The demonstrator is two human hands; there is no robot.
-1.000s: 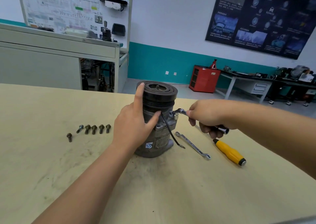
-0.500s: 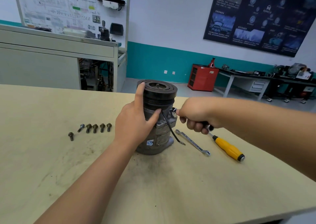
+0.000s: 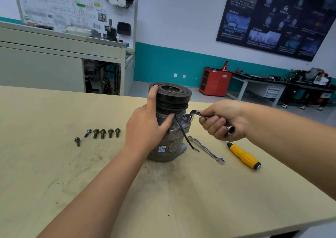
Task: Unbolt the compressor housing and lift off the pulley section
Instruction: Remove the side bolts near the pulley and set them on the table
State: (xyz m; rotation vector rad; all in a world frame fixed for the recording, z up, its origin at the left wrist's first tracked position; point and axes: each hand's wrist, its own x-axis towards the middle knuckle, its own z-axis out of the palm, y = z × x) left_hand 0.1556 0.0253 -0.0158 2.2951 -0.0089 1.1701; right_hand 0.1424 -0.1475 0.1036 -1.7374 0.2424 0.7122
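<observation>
A grey compressor [image 3: 171, 143] stands upright on the wooden table [image 3: 54, 174], its black pulley [image 3: 172, 95] on top. My left hand [image 3: 145, 126] grips the housing from the left, forefinger up along the pulley rim and thumb across the front. My right hand [image 3: 221, 118] holds an L-shaped socket wrench [image 3: 192, 115]; its socket end sits on a bolt at the housing's right side. A black wire [image 3: 185, 137] hangs from the housing down to the table.
Several removed bolts [image 3: 102, 133] lie in a row left of the compressor, one more bolt [image 3: 77, 141] apart from them. A flat spanner [image 3: 206, 149] and a yellow-handled screwdriver [image 3: 243, 155] lie to the right. A grey cabinet [image 3: 60, 59] stands behind the table.
My right hand swung the wrench handle in toward the compressor, then back out to the right. The left hand kept its grip on the housing.
</observation>
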